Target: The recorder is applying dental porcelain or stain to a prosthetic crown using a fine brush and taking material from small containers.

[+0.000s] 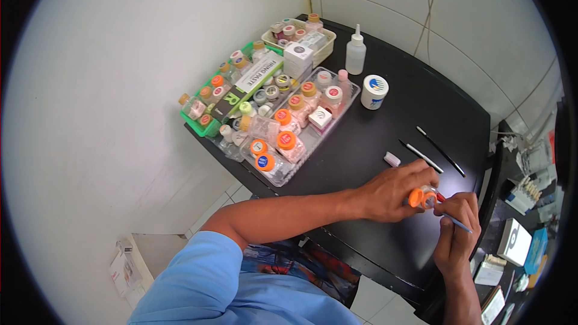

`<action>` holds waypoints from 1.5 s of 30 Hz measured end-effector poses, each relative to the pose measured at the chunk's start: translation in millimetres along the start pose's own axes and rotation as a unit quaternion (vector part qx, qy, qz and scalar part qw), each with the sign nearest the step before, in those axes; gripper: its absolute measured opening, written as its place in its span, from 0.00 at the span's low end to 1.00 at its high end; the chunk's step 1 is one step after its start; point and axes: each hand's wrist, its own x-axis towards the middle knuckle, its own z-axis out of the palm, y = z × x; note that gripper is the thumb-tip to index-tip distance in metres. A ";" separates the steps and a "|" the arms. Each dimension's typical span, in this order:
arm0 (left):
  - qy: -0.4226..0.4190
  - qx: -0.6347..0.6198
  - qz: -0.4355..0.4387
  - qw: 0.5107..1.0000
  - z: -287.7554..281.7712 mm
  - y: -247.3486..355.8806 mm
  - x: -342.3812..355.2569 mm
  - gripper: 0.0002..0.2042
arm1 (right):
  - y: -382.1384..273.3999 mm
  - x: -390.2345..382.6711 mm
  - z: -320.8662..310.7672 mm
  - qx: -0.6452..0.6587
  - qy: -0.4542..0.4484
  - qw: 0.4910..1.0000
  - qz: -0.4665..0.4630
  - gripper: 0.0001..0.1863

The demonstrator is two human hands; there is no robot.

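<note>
Over the right front part of the black table (pixel 355 144), my left hand (pixel 391 191) is closed around a small clear bottle with an orange lid (pixel 416 197). An orange ring shows around the bottle's mouth, beside the lid. Facing it, my right hand (pixel 457 222) pinches a slim tool with a blue-grey handle (pixel 456 223). The tool's other end lies near the bottle's mouth; its tip is too small to make out. A bit of red shows between the two hands. Just beyond my left hand lie a small whitish piece (pixel 392 159) and a white pen-like tool (pixel 424 157).
A thin black brush-like stick (pixel 441 151) lies farther right. A white tub (pixel 374 92) and a squeeze bottle (pixel 356 54) stand at the back. Trays of jars, including a clear tray (pixel 313 150) and a green basket (pixel 194 125), fill the left side. Another cluttered surface borders the right.
</note>
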 end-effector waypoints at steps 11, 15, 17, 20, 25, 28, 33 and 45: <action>-0.045 -0.009 -0.040 0.998 -14.6 2.5 -1.2 0.24 | 1.6 5.0 1.2 -0.022 0.046 0.996 -0.076 0.14; -0.044 -0.017 -0.032 0.998 -13.7 3.1 0.5 0.24 | 4.1 1.4 -0.8 -0.001 0.011 0.997 -0.073 0.16; -0.045 0.043 0.024 0.998 -16.6 1.9 2.5 0.23 | 4.8 1.2 -1.8 0.023 0.001 0.997 -0.074 0.16; -0.072 0.058 0.033 0.995 -15.8 1.0 -1.4 0.24 | 4.3 2.0 -2.3 0.036 -0.009 0.997 -0.071 0.14; -0.089 0.002 -0.039 0.995 -15.5 9.1 -1.4 0.23 | 5.7 0.9 3.4 0.007 0.016 0.998 -0.067 0.13; -0.092 -0.022 -0.117 0.989 -15.9 10.2 -1.7 0.24 | 2.4 2.9 -2.9 0.023 0.027 0.996 -0.077 0.13; -0.066 -0.056 -0.136 0.987 -14.6 2.9 -5.4 0.28 | 4.4 2.7 2.6 0.015 0.013 0.997 -0.068 0.12; -0.063 0.007 0.021 0.998 -16.8 -5.5 1.3 0.25 | 5.4 -0.3 0.0 0.032 -0.003 0.997 -0.065 0.14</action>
